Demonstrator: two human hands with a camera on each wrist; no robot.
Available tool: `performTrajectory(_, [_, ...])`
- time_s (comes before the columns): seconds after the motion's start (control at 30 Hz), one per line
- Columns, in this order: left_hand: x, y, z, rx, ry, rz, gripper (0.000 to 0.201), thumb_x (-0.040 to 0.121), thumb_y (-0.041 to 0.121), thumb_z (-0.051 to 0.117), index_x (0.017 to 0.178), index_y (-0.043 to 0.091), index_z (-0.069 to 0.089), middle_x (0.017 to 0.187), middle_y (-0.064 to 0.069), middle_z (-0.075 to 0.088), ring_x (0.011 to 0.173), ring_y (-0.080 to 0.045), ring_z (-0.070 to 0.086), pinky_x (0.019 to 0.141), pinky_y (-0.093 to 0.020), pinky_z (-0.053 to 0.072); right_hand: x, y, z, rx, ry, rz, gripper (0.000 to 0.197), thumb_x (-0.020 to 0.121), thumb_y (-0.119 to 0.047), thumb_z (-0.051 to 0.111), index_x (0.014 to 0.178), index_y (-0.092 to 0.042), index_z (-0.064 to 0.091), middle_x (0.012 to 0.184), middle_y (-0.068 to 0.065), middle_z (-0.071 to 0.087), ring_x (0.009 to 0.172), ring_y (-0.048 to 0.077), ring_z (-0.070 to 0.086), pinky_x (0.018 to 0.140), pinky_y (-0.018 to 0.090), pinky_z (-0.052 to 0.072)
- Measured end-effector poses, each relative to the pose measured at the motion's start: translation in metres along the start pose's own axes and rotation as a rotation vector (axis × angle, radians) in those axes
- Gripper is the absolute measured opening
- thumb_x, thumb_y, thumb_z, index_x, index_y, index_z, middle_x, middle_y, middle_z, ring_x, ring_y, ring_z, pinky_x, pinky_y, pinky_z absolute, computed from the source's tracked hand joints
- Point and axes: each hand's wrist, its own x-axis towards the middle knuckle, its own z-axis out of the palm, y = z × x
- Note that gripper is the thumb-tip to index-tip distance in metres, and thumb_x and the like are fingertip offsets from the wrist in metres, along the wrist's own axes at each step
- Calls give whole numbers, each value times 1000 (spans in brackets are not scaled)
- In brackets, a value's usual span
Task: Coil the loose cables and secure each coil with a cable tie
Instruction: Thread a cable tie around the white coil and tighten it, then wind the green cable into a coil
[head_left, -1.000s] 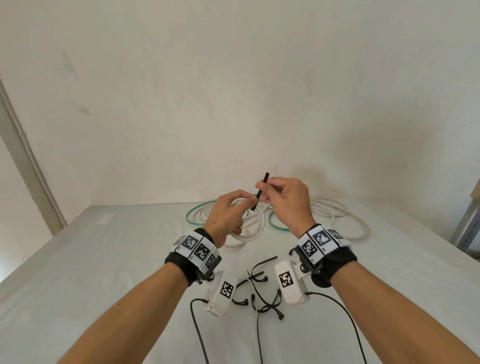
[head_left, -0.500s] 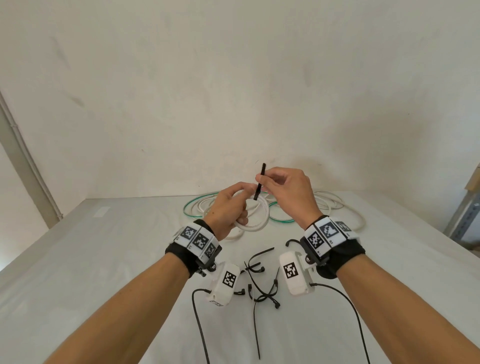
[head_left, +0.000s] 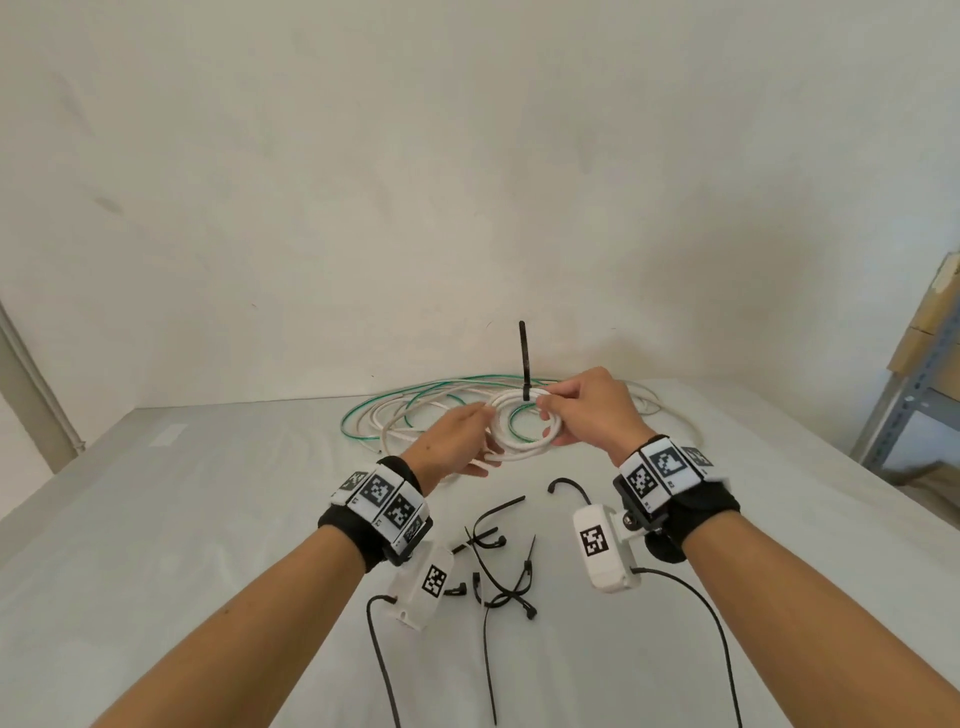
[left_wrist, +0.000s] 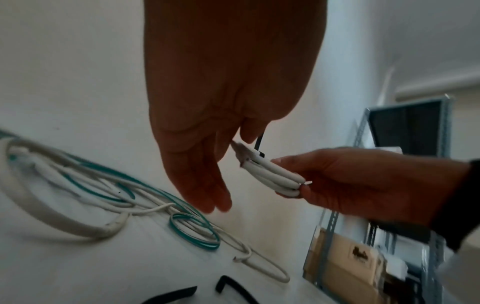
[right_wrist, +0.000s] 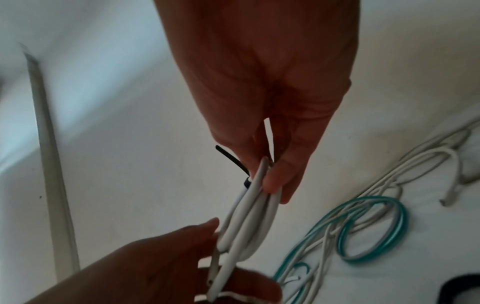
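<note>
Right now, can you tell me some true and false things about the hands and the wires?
1. The white cable coil is held up between both hands. True.
2. A black cable tie sticks up from the top of the coil. True.
3. The right hand is resting flat on the table. False: it grips the coil's right side.
4. The spare cable ties on the table are green. False: they are black and lie between the wrists.
5. Loose green and white cables lie on the table behind the hands. True.
6. The left hand holds scissors. False: its fingers are straight, touching the coil's left side.
</note>
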Motion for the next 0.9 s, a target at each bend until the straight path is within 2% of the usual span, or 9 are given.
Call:
performTrajectory(0.07, [3, -1, 7, 101, -64, -67, 44, 110, 44, 34, 112, 8, 59, 90, -9, 69, 83, -22, 72, 82, -40, 60, 4, 9, -11, -85, 30, 17, 18, 92, -14, 74, 77, -7, 81, 77, 6, 78, 66, 22, 77, 63, 37, 66])
performTrajectory(0.1, [6, -2, 10, 137, -86, -90, 49, 110, 47, 34, 117, 5, 58, 94, -12, 72, 82, -22, 72, 81, -40, 61, 5, 14, -18, -127, 25, 43, 16, 92, -14, 73, 78, -9, 81, 79, 6, 78, 68, 23, 77, 64, 38, 66])
performTrajectory(0.23, [12, -2, 18, 143, -121, -120, 51, 110, 45, 37, 130, 2, 55, 108, -22, 75, 86, -25, 74, 76, -35, 62, 6, 51, -55, -283, 14, 198, 11, 93, -13, 71, 88, -13, 81, 86, 8, 78, 74, 28, 78, 68, 43, 66])
performTrajectory(0.33, [13, -1, 22, 160, -171, -140, 52, 111, 41, 37, 125, -1, 63, 106, -21, 76, 88, -26, 74, 79, -36, 61, 4, 87, -85, -372, 80, 351, 10, 93, -12, 70, 93, -15, 79, 91, 10, 77, 74, 28, 78, 68, 43, 66])
performTrajectory(0.47, [15, -2, 29, 199, -218, -139, 47, 111, 36, 41, 121, -3, 67, 99, -18, 76, 87, -26, 73, 85, -39, 61, 2, 130, -108, -565, 65, 468, 23, 92, -16, 68, 113, -18, 77, 106, 14, 75, 91, 34, 75, 83, 47, 64])
performTrajectory(0.63, [20, 3, 38, 245, -247, -104, 41, 110, 32, 46, 117, -1, 69, 97, -14, 75, 82, -21, 72, 87, -39, 60, 2, 144, -105, -706, 70, 473, 26, 96, -17, 60, 117, -13, 74, 119, 18, 70, 102, 37, 71, 91, 42, 59])
performTrajectory(0.7, [22, 5, 38, 268, -245, -93, 39, 109, 31, 47, 116, 0, 70, 96, -12, 76, 81, -19, 73, 81, -35, 62, -1, 137, -100, -787, 87, 484, 26, 98, -18, 56, 121, -10, 66, 128, 18, 64, 112, 36, 65, 94, 39, 55])
performTrajectory(0.8, [26, 6, 32, 295, -229, -89, 38, 109, 32, 48, 115, 1, 71, 95, -11, 76, 82, -19, 74, 75, -31, 61, 0, 119, -90, -909, 86, 471, 25, 97, -16, 56, 120, -9, 63, 128, 15, 62, 115, 35, 63, 88, 38, 47])
performTrajectory(0.9, [31, 6, 22, 312, -191, -94, 37, 108, 31, 49, 114, 1, 71, 93, -9, 76, 80, -18, 73, 75, -31, 60, 11, 96, -72, -910, 75, 375, 31, 96, -20, 56, 126, -13, 63, 133, 13, 60, 120, 35, 61, 92, 40, 48])
